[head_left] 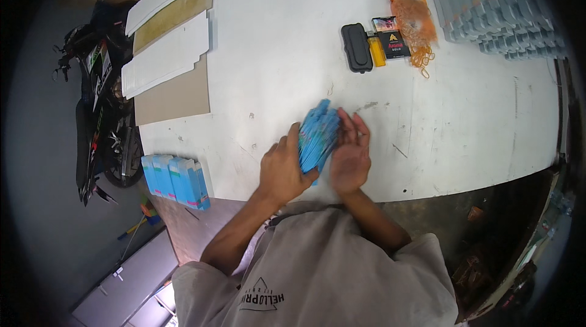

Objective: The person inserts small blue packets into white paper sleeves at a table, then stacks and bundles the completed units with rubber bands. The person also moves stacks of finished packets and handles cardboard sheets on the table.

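Observation:
A thick bundle of blue folded carton blanks (319,135) stands tilted on the white table, its edges fanned unevenly. My left hand (282,165) grips the bundle along its left side, the thumb across the near end and the fingers at the far left edge. On the other side, my right hand (351,159) is open with its palm turned up and inward, fingers slightly bent. Its fingertips are close to the bundle's right edge; whether they touch it I cannot tell. At the table's front left edge, several blue cartons (177,179) stand in a row.
Flat white and brown cardboard sheets (174,83) lie at the left of the table (268,40). Toward the back right are a black case (356,47), yellow lighter (376,51), cigarette pack (392,43) and bag of rubber bands (415,19). Stacked grey plastic pieces (494,13) fill the far right corner.

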Action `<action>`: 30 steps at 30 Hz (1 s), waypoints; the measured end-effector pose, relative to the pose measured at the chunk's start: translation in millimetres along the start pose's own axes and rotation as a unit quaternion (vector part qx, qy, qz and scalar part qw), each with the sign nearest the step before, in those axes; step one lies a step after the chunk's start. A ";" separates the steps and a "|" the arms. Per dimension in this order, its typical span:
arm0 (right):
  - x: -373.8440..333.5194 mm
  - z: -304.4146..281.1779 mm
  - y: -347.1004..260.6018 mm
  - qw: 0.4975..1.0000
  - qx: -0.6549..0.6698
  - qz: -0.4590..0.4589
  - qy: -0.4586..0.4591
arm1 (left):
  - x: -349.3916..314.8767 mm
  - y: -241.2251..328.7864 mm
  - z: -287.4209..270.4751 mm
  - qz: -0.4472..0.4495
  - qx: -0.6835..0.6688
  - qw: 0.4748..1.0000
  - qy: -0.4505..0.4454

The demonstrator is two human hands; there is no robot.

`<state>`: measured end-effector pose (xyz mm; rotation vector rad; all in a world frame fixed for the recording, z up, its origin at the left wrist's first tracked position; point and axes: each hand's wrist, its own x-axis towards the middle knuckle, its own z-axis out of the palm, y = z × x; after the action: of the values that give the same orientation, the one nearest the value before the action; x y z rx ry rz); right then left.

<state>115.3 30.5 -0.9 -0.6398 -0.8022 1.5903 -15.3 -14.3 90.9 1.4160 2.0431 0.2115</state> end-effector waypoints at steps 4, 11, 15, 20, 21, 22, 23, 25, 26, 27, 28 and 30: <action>21.4 -19.3 -57.7 0.919 -0.352 -0.132 -0.122 | -4.9 1.1 -27.4 0.037 0.128 0.989 -0.064; -5.2 -3.2 -65.6 0.582 -0.688 -0.043 -0.431 | -14.9 -18.1 25.1 0.144 0.099 0.983 0.063; 4.2 10.7 -84.6 0.591 -0.677 0.015 -0.438 | -13.7 -22.1 25.5 0.125 0.103 0.987 0.011; 11.9 5.8 -97.2 0.752 -0.550 -0.051 -0.360 | -14.3 -33.9 22.4 0.227 0.098 0.968 0.028; 8.4 5.7 -93.5 0.737 -0.574 -0.052 -0.354 | -13.4 -36.5 26.8 0.257 0.095 0.959 0.068; 4.7 6.2 -88.6 0.721 -0.598 -0.054 -0.346 | -12.1 -35.3 25.3 0.250 0.101 0.961 0.054; 1.3 8.0 -85.5 0.704 -0.622 -0.055 -0.338 | -11.1 -33.1 22.5 0.244 0.107 0.963 0.040; -6.9 16.7 -81.6 0.606 -0.706 -0.034 -0.365 | -11.8 -31.5 16.6 0.243 0.102 0.964 0.034; -9.4 19.7 -79.7 0.554 -0.742 -0.022 -0.376 | -12.6 -31.8 13.5 0.248 0.091 0.964 0.042; -8.1 19.7 -75.6 0.548 -0.745 -0.013 -0.381 | -13.8 -31.7 10.0 0.253 0.080 0.963 0.050; -6.8 19.5 -69.7 0.539 -0.748 -0.001 -0.386 | -14.7 -34.0 2.6 0.247 0.028 0.968 0.015; -3.0 23.1 -70.4 0.543 -0.746 0.004 -0.385 | -0.3 -47.1 -16.0 0.235 -0.098 0.965 -0.063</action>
<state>140.8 29.7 68.8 -1.0325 -2.9300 0.7078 -61.4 -30.3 81.6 1.7179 1.5122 0.4946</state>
